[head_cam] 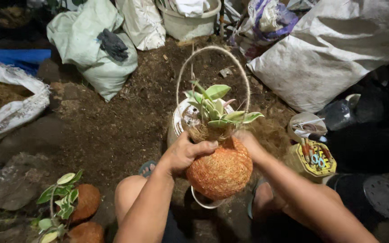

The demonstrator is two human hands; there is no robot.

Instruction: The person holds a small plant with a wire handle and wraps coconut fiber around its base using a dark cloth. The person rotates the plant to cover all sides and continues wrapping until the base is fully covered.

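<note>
Your arms: both come up from the bottom edge of the frame and meet at the centre.
Left hand (pixel 183 153): you close it around the top left of the orange fibre ball (pixel 220 171), thumb lying over the rim.
Right hand (pixel 248 141): it touches the upper right side of the ball; the fingers are hidden behind it, so I cannot tell if they grip.
Ball: centre of the frame, a small green plant (pixel 214 108) grows from its top, with a thin loop handle (pixel 212 49) rising above.
White bucket (pixel 185 118): just behind the ball.
Yellow tool container (pixel 314 158): right of centre.
White sacks (pixel 334 49): upper right.
</note>
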